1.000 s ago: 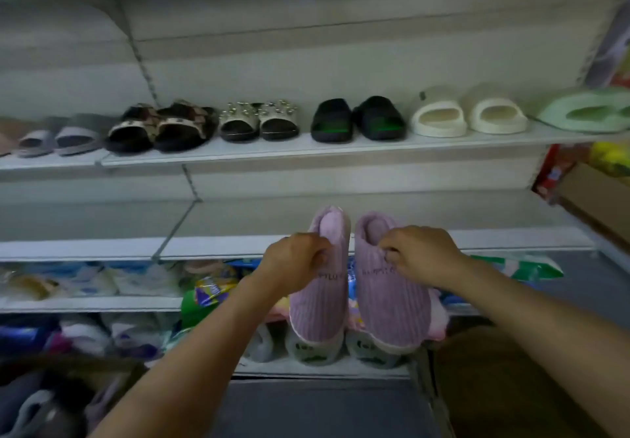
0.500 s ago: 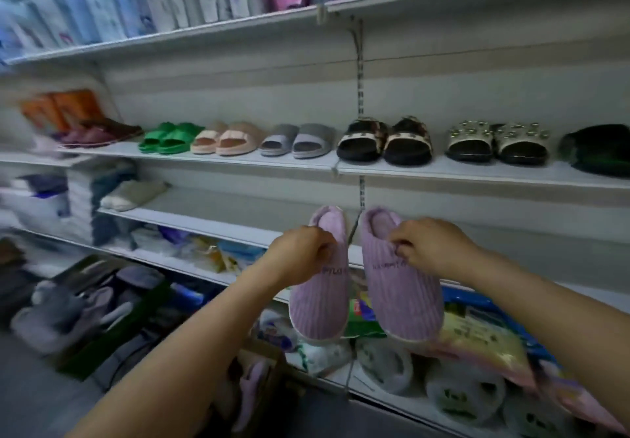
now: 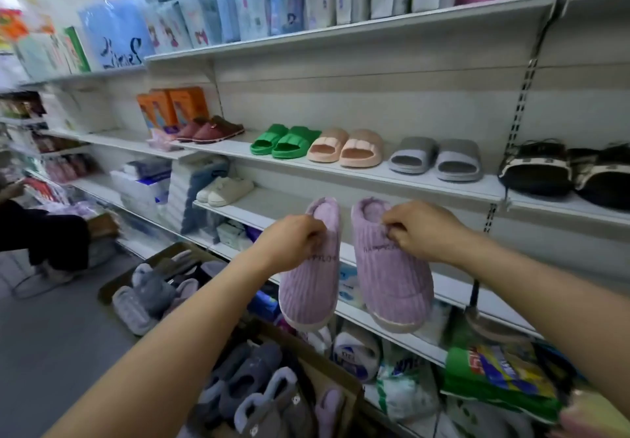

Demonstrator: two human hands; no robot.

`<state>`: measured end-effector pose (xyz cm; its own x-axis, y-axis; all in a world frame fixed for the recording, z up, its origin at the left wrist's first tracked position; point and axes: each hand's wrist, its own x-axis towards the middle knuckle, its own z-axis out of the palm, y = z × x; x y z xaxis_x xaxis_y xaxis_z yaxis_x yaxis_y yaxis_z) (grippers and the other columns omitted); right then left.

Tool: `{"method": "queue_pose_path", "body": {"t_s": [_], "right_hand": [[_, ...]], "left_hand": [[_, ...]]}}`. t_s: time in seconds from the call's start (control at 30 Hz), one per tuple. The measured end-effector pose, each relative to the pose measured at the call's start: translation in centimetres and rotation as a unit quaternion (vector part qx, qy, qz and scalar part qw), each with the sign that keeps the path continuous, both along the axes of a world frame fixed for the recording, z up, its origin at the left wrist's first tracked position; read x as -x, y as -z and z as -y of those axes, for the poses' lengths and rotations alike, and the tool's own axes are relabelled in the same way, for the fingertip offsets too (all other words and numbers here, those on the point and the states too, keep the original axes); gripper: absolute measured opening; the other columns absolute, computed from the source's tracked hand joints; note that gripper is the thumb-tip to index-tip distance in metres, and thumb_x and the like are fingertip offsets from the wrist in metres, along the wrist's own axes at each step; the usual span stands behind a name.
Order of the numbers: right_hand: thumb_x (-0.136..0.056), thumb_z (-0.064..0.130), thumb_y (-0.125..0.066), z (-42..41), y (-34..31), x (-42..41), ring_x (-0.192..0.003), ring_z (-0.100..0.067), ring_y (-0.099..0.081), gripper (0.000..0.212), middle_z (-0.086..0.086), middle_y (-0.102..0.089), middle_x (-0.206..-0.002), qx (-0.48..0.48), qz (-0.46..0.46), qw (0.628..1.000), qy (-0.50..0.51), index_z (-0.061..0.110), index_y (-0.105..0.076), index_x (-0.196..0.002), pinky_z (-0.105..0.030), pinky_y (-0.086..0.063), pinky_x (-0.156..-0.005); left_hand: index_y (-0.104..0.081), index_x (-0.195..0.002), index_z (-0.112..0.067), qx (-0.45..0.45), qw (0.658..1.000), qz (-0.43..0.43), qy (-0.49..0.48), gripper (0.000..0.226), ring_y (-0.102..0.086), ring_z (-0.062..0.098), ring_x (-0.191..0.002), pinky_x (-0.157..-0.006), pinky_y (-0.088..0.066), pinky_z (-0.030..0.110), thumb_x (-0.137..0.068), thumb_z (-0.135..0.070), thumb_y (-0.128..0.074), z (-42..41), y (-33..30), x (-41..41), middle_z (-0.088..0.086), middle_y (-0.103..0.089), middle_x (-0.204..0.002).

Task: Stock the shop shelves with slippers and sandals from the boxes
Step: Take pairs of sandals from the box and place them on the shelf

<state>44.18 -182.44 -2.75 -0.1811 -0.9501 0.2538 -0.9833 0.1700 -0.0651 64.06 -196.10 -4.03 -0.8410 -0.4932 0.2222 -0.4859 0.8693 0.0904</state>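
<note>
**Purple pair held up, not yet shelved**

Step in hand: carrying a pair to its place. The left hand pinches the collar of the left purple slipper; the right hand pinches the collar of the right purple slipper. Both hang in the air in front of the middle shelf, just beside each other, not touching it.

Orientation: each slipper's long axis runs near vertical, toes down at 6 o'clock, heel openings up at 12, ribbed uppers facing the person. The right one tilts slightly, toe toward 5 o'clock.

Next move, as judged: swing toes to level and set the pair on the bare shelf, to the right of the cream slippers at 10 o'clock. More slippers wait in the box at 6 o'clock.
</note>
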Motion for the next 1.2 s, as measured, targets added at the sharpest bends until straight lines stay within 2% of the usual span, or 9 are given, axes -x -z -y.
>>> {"method": "queue_pose_path", "body": {"t_s": [0.1,0.17,0.27,0.57,0.67,0.87,0.97,1.07,1.2], "right_hand": [[-0.088,0.026,-0.049,5.0,0.0,-1.4,-0.081,-0.022,-0.056,0.03,0.002,-0.063,-0.091,0.005,-0.014,1.0,-0.008,0.028,-0.043,-0.059,-0.032,-0.043,-0.064],[-0.088,0.028,-0.05,8.8,0.5,-2.2,-0.086,-0.023,-0.058,0.023,0.002,-0.064,-0.096,-0.004,-0.033,0.999,-0.017,0.027,-0.049,-0.065,-0.031,-0.041,-0.064],[-0.087,0.028,-0.051,14.7,0.9,-3.5,-0.09,-0.027,-0.059,0.012,0.0,-0.065,-0.099,-0.022,-0.042,0.998,-0.029,0.022,-0.058,-0.078,-0.034,-0.047,-0.069],[-0.088,0.024,-0.05,28.0,-0.5,-8.1,-0.088,-0.028,-0.057,0.02,-0.005,-0.063,-0.097,-0.015,-0.017,0.997,-0.07,0.023,-0.046,-0.069,-0.034,-0.043,-0.067],[-0.088,0.022,-0.05,32.1,-1.3,-9.7,-0.085,-0.028,-0.057,0.018,-0.005,-0.064,-0.095,0.005,-0.02,0.997,-0.074,0.02,-0.05,-0.069,-0.035,-0.047,-0.068],[-0.086,0.022,-0.05,41.4,-2.3,-13.0,-0.082,-0.029,-0.058,0.015,-0.004,-0.064,-0.089,0.03,-0.031,0.998,-0.046,0.019,-0.052,-0.071,-0.038,-0.05,-0.068],[-0.085,0.022,-0.049,46.2,-3.4,-14.6,-0.083,-0.03,-0.059,0.015,-0.004,-0.064,-0.09,0.053,-0.035,0.998,-0.027,0.021,-0.052,-0.071,-0.038,-0.05,-0.067],[-0.087,0.023,-0.051,50.9,-4.8,-16.0,-0.087,-0.032,-0.06,0.015,-0.006,-0.065,-0.094,0.062,-0.045,0.997,0.001,0.023,-0.053,-0.073,-0.034,-0.046,-0.065],[-0.087,0.022,-0.052,57.2,-6.5,-16.4,-0.088,-0.035,-0.06,0.013,-0.009,-0.067,-0.097,0.076,-0.051,0.995,0.047,0.022,-0.055,-0.074,-0.031,-0.038,-0.062]], "left_hand": [[-0.065,-0.097,-0.01,-0.002,1.0,0.005,-0.007,0.02,-0.059,0.032,-0.091,-0.079,-0.05,0.045,-0.088,-0.014,-0.047,4.7,-0.1,-1.4,0.01,-0.067,-0.1],[-0.065,-0.097,-0.012,0.003,1.0,0.005,-0.017,0.02,-0.059,0.031,-0.092,-0.079,-0.05,0.044,-0.088,-0.015,-0.047,8.0,0.3,-2.3,0.008,-0.067,-0.101],[-0.064,-0.098,-0.015,0.008,0.999,0.011,-0.029,0.02,-0.059,0.03,-0.094,-0.078,-0.051,0.044,-0.088,-0.017,-0.047,13.3,0.6,-3.8,0.005,-0.067,-0.103],[-0.065,-0.096,-0.014,0.018,0.999,0.018,-0.04,0.02,-0.059,0.031,-0.091,-0.076,-0.051,0.045,-0.089,-0.017,-0.046,26.6,-0.8,-8.2,0.008,-0.067,-0.101],[-0.064,-0.097,-0.016,0.024,0.999,0.024,-0.032,0.02,-0.059,0.03,-0.089,-0.077,-0.052,0.045,-0.09,-0.018,-0.046,31.5,-1.4,-9.3,0.007,-0.067,-0.1],[-0.065,-0.099,-0.02,0.062,0.998,0.027,0.011,0.019,-0.06,0.024,-0.089,-0.076,-0.053,0.045,-0.091,-0.022,-0.047,42.7,-3.6,-11.8,0.001,-0.066,-0.101],[-0.061,-0.085,-0.017,0.078,0.996,0.025,0.042,0.013,-0.057,0.025,-0.081,-0.072,-0.051,0.044,-0.088,-0.017,-0.048,48.1,-5.6,-12.8,0.002,-0.063,-0.089],[-0.053,-0.07,-0.017,0.08,0.993,0.006,0.081,0.017,-0.054,0.028,-0.071,-0.066,-0.049,0.045,-0.085,-0.011,-0.048,53.0,-7.6,-13.4,0.005,-0.059,-0.077],[-0.061,-0.08,-0.008,0.088,0.991,0.02,0.101,0.016,-0.056,0.027,-0.073,-0.068,-0.047,0.042,-0.086,-0.01,-0.047,59.9,-9.7,-12.0,0.01,-0.064,-0.082]]}}
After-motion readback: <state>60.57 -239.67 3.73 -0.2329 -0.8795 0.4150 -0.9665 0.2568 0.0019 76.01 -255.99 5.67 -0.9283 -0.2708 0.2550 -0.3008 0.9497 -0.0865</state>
